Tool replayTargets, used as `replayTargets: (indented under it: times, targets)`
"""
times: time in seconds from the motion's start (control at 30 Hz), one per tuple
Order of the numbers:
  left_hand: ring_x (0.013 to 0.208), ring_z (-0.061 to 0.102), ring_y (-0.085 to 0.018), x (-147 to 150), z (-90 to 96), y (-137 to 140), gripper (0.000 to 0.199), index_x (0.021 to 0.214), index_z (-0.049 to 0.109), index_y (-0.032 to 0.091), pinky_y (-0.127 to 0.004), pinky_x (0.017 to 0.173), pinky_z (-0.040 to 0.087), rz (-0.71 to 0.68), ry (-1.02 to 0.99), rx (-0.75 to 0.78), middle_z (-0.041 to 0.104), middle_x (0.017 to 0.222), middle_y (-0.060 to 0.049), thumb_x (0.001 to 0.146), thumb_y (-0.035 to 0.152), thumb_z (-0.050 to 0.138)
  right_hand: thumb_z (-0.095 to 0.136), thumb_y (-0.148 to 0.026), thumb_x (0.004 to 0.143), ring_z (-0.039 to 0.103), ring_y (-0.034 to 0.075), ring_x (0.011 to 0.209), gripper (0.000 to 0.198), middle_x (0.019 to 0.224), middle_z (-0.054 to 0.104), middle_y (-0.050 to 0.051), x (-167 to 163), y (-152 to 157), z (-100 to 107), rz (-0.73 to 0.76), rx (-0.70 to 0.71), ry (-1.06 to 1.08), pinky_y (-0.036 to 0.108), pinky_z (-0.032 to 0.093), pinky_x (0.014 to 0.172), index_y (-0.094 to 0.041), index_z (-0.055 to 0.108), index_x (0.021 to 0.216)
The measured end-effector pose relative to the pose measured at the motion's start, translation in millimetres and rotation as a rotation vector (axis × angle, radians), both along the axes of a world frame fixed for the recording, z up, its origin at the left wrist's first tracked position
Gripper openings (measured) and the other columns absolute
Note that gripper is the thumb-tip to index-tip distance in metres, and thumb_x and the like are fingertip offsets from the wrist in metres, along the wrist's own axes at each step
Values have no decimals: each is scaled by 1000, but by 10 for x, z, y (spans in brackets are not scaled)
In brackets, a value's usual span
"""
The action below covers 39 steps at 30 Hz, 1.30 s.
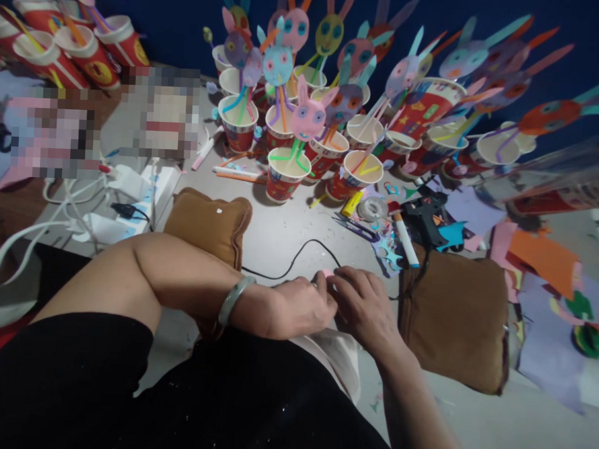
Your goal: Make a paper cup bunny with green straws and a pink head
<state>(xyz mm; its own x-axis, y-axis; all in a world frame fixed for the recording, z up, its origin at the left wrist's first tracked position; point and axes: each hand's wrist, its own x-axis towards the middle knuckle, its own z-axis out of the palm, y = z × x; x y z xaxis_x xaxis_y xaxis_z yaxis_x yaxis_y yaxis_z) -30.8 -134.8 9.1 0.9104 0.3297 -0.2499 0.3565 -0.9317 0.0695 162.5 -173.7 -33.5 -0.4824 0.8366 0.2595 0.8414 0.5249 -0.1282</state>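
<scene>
My left hand (298, 309), with a pale bangle (234, 300) on its wrist, is closed with the fingers bent in. Against its fingertips, my right hand (368, 305) curls over from the other side. Between the two shows a small pink piece (326, 273), perhaps paper; most of it is hidden by the fingers. A black cable (298, 254) runs over the table just beyond the hands. Nearest ahead stand a paper cup (287, 184) with a pink rabbit-faced figure (309, 119) on green straws, and a second paper cup (354, 180) with yellow straws.
Many rabbit-faced straw figures in cups line the back. Scissors (355, 227), a tape roll (373, 209), a marker (406, 240) and a black glue gun (426, 213) lie among paper scraps. Brown cushions (454, 320) flank the hands. Power strips (131, 207) lie left; coloured paper (547, 341) lies right.
</scene>
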Motion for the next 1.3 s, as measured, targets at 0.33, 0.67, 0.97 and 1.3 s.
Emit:
replayTargets:
  times: [0.33,0.67,0.97,1.3]
  targets:
    - [104,73,-30,-11,-24,-20,47,137,54,-1,-33,69,61,-3,-52,45,58,136,-35,97,3,30,57,-17,94,57,28,105,33,119,67,15,43,-77,3,31,18,-5,42,50,84,-17,60,127]
    - [101,75,-31,-9,-22,-15,48,141,51,1,-35,67,60,-30,-19,-12,50,143,-38,99,7,28,58,-18,94,58,29,111,45,120,67,15,65,-109,-41,22,34,-24,42,49,87,-19,54,139]
    - [106,73,-32,-10,22,-3,42,134,56,2,-36,73,62,9,-19,-42,51,143,-37,100,8,32,62,-23,93,56,32,119,45,132,61,18,109,-123,-121,-9,54,-13,48,50,93,-22,56,137]
    - [100,74,-29,0,88,24,42,132,59,3,-33,71,58,-1,26,-13,55,141,-34,99,8,33,62,-27,94,55,33,121,42,135,58,19,120,-100,-114,-7,35,-19,51,51,96,-21,57,136]
